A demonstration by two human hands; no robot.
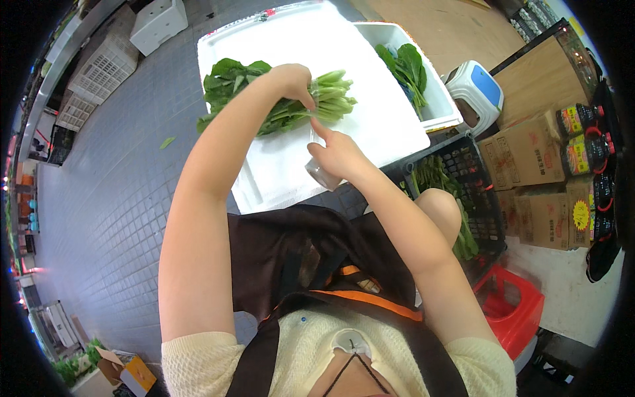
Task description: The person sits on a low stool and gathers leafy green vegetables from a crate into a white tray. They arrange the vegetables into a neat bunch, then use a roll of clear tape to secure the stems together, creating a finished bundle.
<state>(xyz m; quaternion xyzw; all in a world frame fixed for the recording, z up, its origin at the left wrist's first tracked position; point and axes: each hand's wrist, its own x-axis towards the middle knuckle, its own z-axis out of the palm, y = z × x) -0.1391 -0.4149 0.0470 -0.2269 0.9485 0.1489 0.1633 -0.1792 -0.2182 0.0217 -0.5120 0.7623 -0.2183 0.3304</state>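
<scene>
On a white foam lid (377, 119) before me lies a bunch of leafy greens (335, 97), its dark leaves to the left and its pale cut stems to the right. My left hand (295, 84) reaches over the bunch and grips it near the stems. A band of clear tape (313, 92) shows around the stems beside my fingers. From there a strip runs down to my right hand (335, 154), which holds a roll of clear tape (322, 174) just below the bunch.
Behind the lid at the right, a white foam box (441, 111) holds more greens (409, 69). A black plastic crate (476, 183) of greens stands by my right knee. Farther right are cardboard boxes (526, 154), a red stool (521, 307) and a white-and-blue stool (476, 94).
</scene>
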